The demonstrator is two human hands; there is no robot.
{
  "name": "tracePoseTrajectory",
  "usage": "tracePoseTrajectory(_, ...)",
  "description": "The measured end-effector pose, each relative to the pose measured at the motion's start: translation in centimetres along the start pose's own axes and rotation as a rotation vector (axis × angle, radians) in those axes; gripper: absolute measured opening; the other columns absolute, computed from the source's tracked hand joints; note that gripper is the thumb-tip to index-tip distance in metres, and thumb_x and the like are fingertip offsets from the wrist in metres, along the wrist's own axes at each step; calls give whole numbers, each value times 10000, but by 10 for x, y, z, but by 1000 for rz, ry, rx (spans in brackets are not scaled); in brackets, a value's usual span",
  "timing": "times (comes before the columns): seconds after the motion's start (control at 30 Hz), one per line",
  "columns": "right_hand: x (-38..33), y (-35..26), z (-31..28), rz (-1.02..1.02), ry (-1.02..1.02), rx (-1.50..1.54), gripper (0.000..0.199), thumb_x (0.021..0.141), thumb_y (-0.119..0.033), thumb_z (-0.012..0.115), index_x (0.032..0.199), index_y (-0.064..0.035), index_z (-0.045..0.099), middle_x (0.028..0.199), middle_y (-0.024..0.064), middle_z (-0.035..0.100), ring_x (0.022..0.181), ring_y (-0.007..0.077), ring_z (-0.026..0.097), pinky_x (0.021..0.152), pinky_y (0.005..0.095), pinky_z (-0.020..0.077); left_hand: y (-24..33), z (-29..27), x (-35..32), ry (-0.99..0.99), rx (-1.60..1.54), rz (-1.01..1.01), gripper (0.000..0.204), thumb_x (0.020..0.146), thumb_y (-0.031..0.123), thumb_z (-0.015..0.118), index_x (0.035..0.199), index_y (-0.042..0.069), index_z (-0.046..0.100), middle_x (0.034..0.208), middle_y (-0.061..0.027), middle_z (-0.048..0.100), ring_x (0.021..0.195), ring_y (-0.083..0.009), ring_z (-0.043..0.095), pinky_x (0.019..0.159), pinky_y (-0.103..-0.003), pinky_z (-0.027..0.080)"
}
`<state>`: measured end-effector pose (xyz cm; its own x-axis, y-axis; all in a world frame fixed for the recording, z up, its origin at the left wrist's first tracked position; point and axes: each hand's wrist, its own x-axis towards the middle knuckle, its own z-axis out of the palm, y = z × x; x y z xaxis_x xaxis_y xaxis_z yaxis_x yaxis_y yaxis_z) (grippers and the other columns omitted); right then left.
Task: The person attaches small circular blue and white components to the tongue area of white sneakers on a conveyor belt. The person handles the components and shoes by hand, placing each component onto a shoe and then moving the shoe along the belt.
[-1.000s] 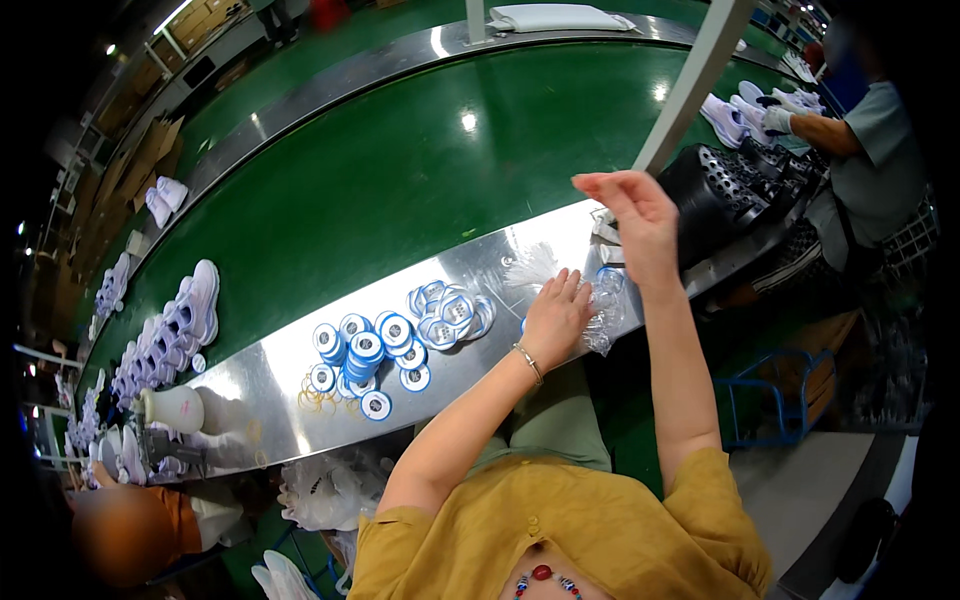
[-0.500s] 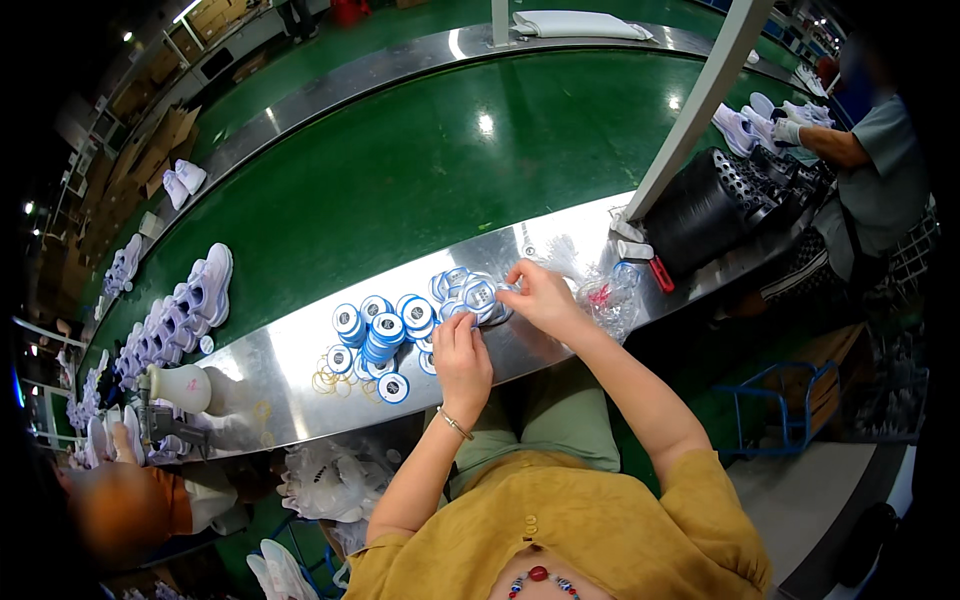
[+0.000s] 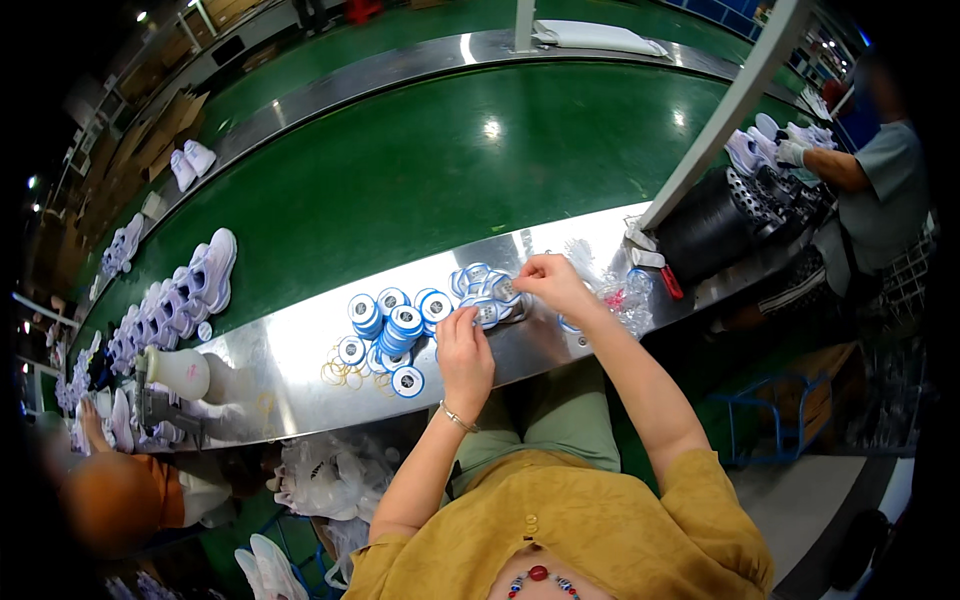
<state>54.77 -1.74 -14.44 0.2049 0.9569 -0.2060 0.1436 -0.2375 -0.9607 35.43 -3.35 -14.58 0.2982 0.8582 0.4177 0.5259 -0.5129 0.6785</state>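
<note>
Grey-white round tags with blue edges (image 3: 482, 284) lie in a loose, overlapping heap on the metal bench, looking as if wrapped in clear film. At the near side of this heap, the fingers of my left hand (image 3: 465, 352) are closed on the edge of a round tag. My right hand (image 3: 556, 286) pinches a tag at the heap's right side between thumb and fingertips. Left of both hands stand several stacks of blue-rimmed round tags (image 3: 403, 322), with single ones lying around them. Part of another round tag (image 3: 568, 324) shows below my right hand.
Yellow rubber bands (image 3: 345, 372) lie left of the stacks. Crumpled clear plastic (image 3: 628, 300) and a red-handled tool (image 3: 671, 282) are to the right, before a black drum (image 3: 705, 230). White shoes (image 3: 180, 300) line the green belt (image 3: 400, 180). Co-workers sit at both sides.
The view has shifted slightly, moving the bench things rightward in the picture. My right hand has lifted a little away from my left. A round tag below my right hand has come into sight.
</note>
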Motion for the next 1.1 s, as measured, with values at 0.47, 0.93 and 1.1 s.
tracePoseTrajectory(0.47,-14,-35,4,136,-226,228,123,832,-168,686,857,-54,648,651,-68,524,526,3,388,451,178,258,-4,-2,25,-205,-1059,-826,123,900,141,638,931,38,580,762,-19,636,590,-48,560,493,-163,422)
tracePoseTrajectory(0.93,-19,-22,-21,302,-14,375,94,823,-121,675,822,-45,619,591,-75,444,472,6,306,406,191,201,-11,15,36,-222,-369,-413,179,853,135,649,942,-19,628,778,-77,601,684,-182,557,629,-323,444)
tracePoseTrajectory(1.1,-31,-27,-18,244,-72,275,97,819,-128,681,826,-48,627,621,-67,483,483,6,332,417,189,214,-1,14,33,-22,28,-77,248,851,85,599,1072,-26,606,999,-170,580,961,-339,517,830,-388,425)
